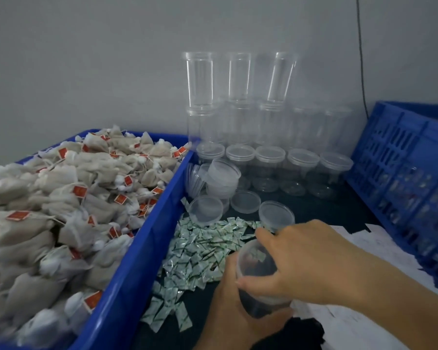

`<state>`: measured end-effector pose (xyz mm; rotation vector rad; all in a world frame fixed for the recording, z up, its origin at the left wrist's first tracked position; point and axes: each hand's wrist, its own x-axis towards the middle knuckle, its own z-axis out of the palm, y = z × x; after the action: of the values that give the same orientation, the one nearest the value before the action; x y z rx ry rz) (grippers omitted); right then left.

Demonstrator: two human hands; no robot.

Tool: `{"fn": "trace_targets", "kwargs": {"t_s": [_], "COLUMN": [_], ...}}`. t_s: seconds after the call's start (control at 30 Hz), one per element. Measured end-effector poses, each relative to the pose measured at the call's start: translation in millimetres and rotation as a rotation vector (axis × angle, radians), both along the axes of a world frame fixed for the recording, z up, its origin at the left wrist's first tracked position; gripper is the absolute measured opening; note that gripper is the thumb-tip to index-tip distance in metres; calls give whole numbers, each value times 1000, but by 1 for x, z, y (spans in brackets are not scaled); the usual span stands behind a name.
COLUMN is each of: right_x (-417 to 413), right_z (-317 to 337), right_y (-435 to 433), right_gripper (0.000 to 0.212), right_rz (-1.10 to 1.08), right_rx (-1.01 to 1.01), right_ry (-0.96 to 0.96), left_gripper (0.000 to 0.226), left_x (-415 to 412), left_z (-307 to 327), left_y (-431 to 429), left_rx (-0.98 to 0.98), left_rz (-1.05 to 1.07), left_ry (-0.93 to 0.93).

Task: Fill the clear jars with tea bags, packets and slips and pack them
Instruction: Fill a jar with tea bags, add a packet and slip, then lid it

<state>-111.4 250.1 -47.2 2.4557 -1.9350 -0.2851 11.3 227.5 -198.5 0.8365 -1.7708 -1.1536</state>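
Note:
My left hand [228, 309] grips a clear jar [257, 276] from below and behind, tilted with its mouth up and to the left. A small packet shows inside near the mouth. My right hand [311, 258] curls over the jar's top side, thumb and fingers round it. A heap of green-and-white packets [200, 251] lies on the dark table just left of the jar. A blue bin [147, 238] at the left is piled with tea bags [68, 198] bearing red tags. White paper slips [379, 243] lie under my right forearm.
Empty clear jars [240, 102] stand stacked against the wall, with lidded jars [271, 168] in front. Loose lids [245, 202] and a stack of lids lie beside the bin. A blue slatted crate [410, 178] stands at the right. A black cable hangs down the wall.

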Motion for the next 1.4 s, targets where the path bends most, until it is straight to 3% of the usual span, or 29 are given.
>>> {"fn": "trace_targets", "kwargs": {"t_s": [0.23,0.4,0.47,0.57,0.6,0.7,0.77,0.83,0.93,0.97,1.07,1.17,1.2,1.3,1.4], "right_x": [2,0,0,7,10,10,8,10,23,27,26,18,19,22,20], "right_z": [14,17,16,9,8,22,38,40,22,18,23,37,38,23,22], "right_y": [-14,-10,-7,-9,-10,-14,-14,-13,-12,-10,-9,-7,-5,-9,-15], "right_gripper": [38,76,80,69,66,39,74,85,85,83,48,102,107,86,48], "right_rz": [26,189,105,-27,-39,11,89,65,-49,-81,-15,74,46,-81,-47], "right_rx": [293,535,474,130,97,372,548,473,211,219,392,563,547,326,418], "right_ry": [-15,-63,-40,96,124,19,-38,7,210,247,188,107,87,164,168], "left_gripper": [88,81,86,88,86,88,95,101,86,84,86,90,93,80,81], "left_x": [6,10,10,9,10,10,10,9,10,10,8,7,7,8,9], "left_z": [4,1,1,1,2,-1,0,-1,0,-1,-5,-2,-2,-1,-2], "left_y": [-11,-12,-10,-8,-8,-10,-10,-10,-10,-11,-11,-10,-10,-11,-10], "left_rx": [48,123,154,161,165,153,185,161,169,181,181,190,153,123,141], "left_rz": [-51,-73,-82,-107,-114,-121,-101,-118,-128,-130,-142,-72,-78,-133,-136], "left_ry": [-73,-71,-57,-60,-57,-52,-46,-60,-61,-55,-33,-47,-52,-52,-4]}}
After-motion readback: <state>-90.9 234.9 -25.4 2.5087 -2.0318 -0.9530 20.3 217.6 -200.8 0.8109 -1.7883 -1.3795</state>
